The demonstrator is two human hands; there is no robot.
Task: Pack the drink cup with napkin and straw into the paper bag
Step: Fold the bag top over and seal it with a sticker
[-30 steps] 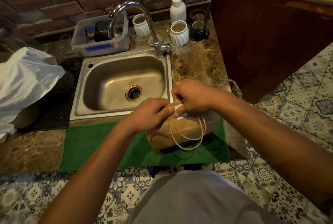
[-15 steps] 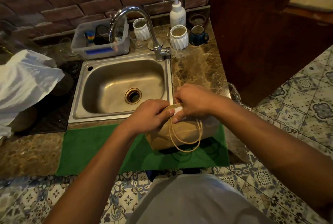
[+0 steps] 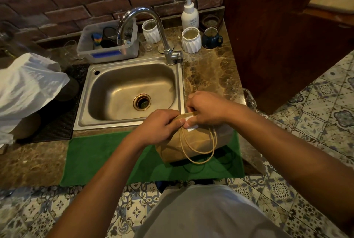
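A brown paper bag (image 3: 197, 142) with twine handles stands on a green mat (image 3: 107, 159) at the counter's front edge. My left hand (image 3: 160, 125) and my right hand (image 3: 206, 107) both pinch the folded top of the bag, thumbs meeting at the middle. A small white label (image 3: 193, 127) shows just under my right fingers. The two handles hang down the bag's near face. Cup, napkin and straw are not visible; the bag's inside is hidden.
A steel sink (image 3: 132, 92) with a tall tap (image 3: 162, 40) lies behind the bag. Two white ribbed cups (image 3: 191, 39), a blue mug (image 3: 211, 37), a soap pump bottle (image 3: 189, 13) and a plastic tub (image 3: 109, 46) stand at the back. A white plastic bag (image 3: 26, 86) sits left.
Both hands stay on the bag's folded top with only slight finger shifts. The camera has tilted a little; the bag has not moved on the mat.
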